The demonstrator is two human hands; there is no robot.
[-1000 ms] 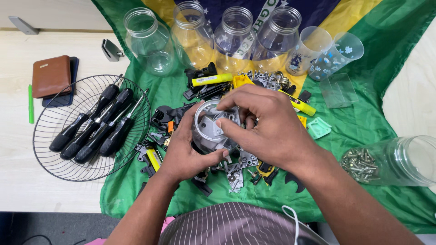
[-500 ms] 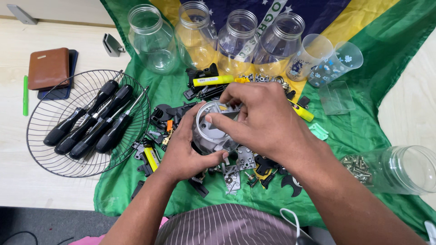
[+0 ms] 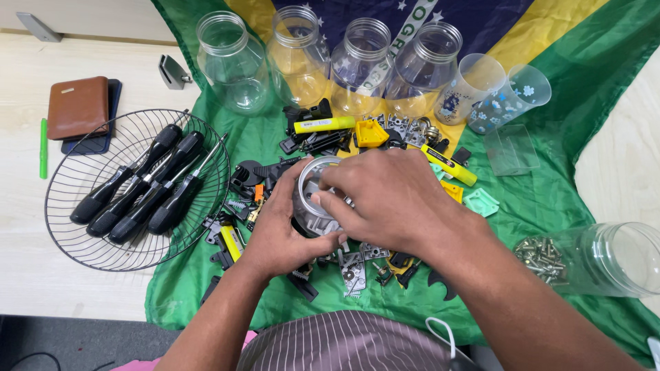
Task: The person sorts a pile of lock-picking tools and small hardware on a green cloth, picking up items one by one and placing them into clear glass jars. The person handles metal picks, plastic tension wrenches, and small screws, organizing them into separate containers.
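Two hands are closed around a clear plastic jar (image 3: 317, 203) above the green and yellow flag cloth (image 3: 550, 199); left hand (image 3: 278, 230) cups its side, right hand (image 3: 392, 199) covers its mouth; slippage judged possible, scattering small black and yellow hardware parts (image 3: 330, 134) lying beneath.

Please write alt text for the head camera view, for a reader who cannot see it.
Both hands, the left hand and right hand, hold a round grey metal part over small parts on a green cloth. A wire basket of screwdrivers sits left.
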